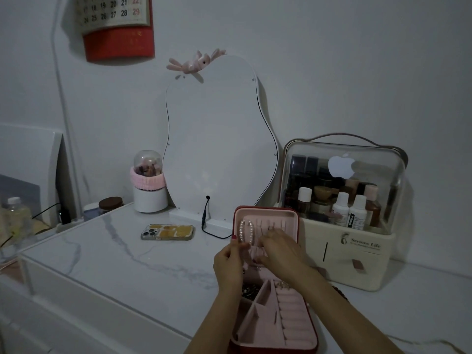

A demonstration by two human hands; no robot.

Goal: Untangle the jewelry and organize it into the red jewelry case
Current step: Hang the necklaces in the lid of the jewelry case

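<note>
Red jewelry case (274, 344) at marble table (127, 259) edge.

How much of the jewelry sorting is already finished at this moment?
Done: a pearl strand hangs in the lid of the red jewelry case. In hand: the left hand and right hand work at the lid. Left: tangled jewelry in a base compartment.

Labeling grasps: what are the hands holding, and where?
Left hand pinches the pearl strand at its lower end, against the case lid. Right hand: cannot tell.
</note>
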